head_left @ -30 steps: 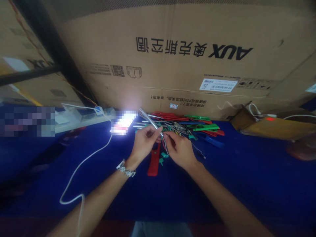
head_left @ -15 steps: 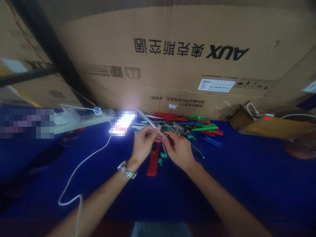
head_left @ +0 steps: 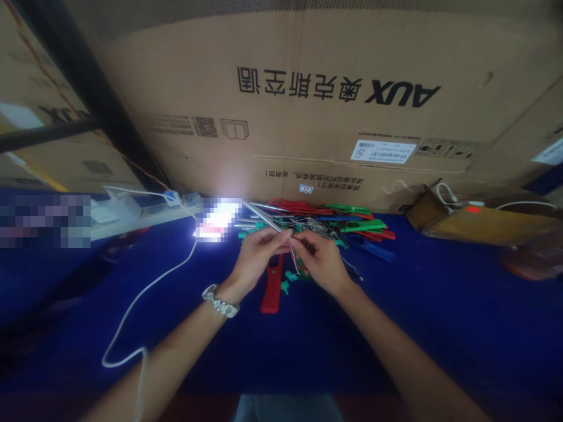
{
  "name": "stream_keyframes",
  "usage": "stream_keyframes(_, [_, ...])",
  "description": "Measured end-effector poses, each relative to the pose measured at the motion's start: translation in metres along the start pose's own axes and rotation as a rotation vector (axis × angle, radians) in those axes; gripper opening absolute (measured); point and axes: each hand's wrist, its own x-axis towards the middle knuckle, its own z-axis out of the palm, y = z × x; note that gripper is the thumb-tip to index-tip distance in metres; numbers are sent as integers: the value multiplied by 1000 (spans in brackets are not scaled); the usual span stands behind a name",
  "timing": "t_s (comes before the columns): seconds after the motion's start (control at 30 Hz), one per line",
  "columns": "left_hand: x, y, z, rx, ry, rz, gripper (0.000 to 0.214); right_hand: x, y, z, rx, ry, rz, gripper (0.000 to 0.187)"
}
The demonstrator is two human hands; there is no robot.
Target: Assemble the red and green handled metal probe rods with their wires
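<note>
My left hand (head_left: 259, 252) is closed around a thin silver metal tube (head_left: 266, 218), which slants up and to the left. At the tube's near end my right hand (head_left: 323, 258) is pinched shut, its fingertips meeting those of the left. A thin white and red wire (head_left: 294, 258) hangs down between the two hands. What exactly the right fingers grip there is too small to make out. Just below the hands lies a red plastic handle piece (head_left: 271, 290), with small green plastic parts (head_left: 285, 286) beside it.
Behind the hands spreads a pile of red handle pieces (head_left: 303, 207), green ones (head_left: 360, 225) and metal tubes. A glowing phone (head_left: 217, 220) stands at the left, its white cable (head_left: 127, 316) running across the blue cloth. A large cardboard box (head_left: 308, 129) walls off the back.
The hands have drawn closer together at the tube's near end. The tube's far tip has dropped slightly, and my left wrist has shifted a little to the left.
</note>
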Motion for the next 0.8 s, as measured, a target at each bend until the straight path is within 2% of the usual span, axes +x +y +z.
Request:
stream_keyframes(0.1, [1,3,-4,-4,-39,-63,22,0,0,-2,-117,-8,-35,22])
stream_keyframes(0.27, [7,2,-12,18,-100,-150,23,3,5,-4,-317,-64,-172,17])
stream_keyframes(0.4, [9,1,-16,33,-128,-187,24,5,7,-8,-348,-127,-241,28])
stream_keyframes(0.57, [7,-2,-12,44,-118,-185,21,5,1,-9,-370,-143,-271,22])
stream_keyframes(0.7, [6,-4,-6,54,-33,-137,22,3,-5,-8,-382,-147,-259,43])
stream_keyframes(0.8, [6,-2,-4,34,3,-84,23,2,-7,-8,-367,-99,-239,56])
